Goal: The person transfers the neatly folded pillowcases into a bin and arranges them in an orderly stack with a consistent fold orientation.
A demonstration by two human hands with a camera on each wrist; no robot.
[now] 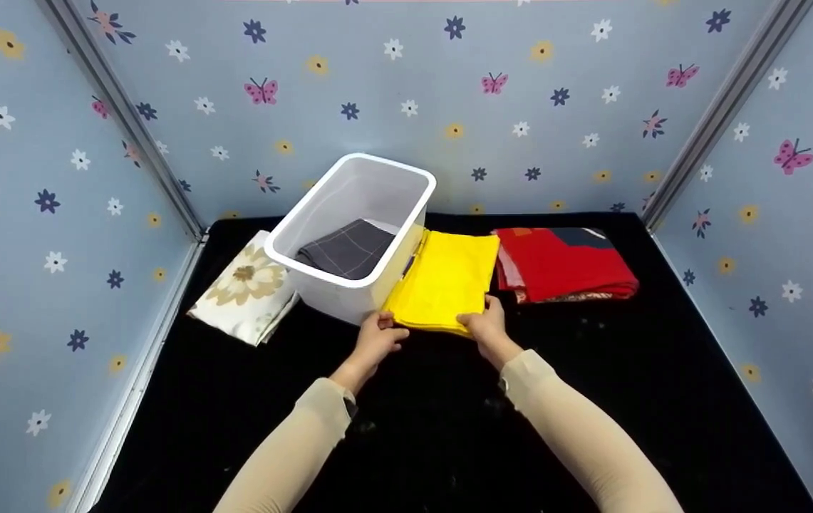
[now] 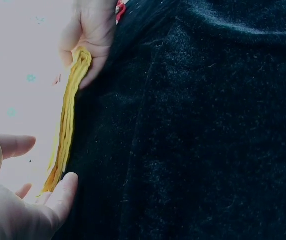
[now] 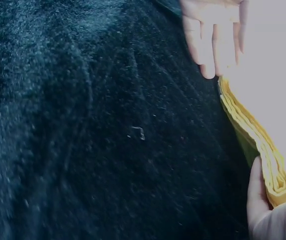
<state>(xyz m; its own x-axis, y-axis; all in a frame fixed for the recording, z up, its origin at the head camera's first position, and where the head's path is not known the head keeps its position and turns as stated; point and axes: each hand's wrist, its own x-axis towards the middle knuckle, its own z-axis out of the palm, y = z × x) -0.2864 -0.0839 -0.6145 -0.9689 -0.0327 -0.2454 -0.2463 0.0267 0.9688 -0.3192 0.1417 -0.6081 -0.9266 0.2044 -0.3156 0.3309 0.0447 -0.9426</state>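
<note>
A folded yellow cloth (image 1: 447, 279) lies against the right side of a white plastic bin (image 1: 344, 292). My right hand (image 1: 486, 326) grips the cloth's near right corner, and its layered folds show edge-on in both wrist views. At the near left corner is my left hand (image 1: 375, 343); its fingers are extended and spread, touching or just beside the edge. In the left wrist view, the left hand's thumb and fingers (image 2: 63, 195) stand apart at the cloth's lower end. Inside the bin rests a folded dark grey checked cloth (image 1: 349, 249).
Left of the bin lies a folded white cloth with a beige flower print (image 1: 246, 285). A folded red cloth (image 1: 566, 267) with dark and patterned parts sits to the right. Black velvety fabric (image 1: 435, 427) covers the table. Flower-patterned walls (image 1: 563, 92) enclose the back and sides.
</note>
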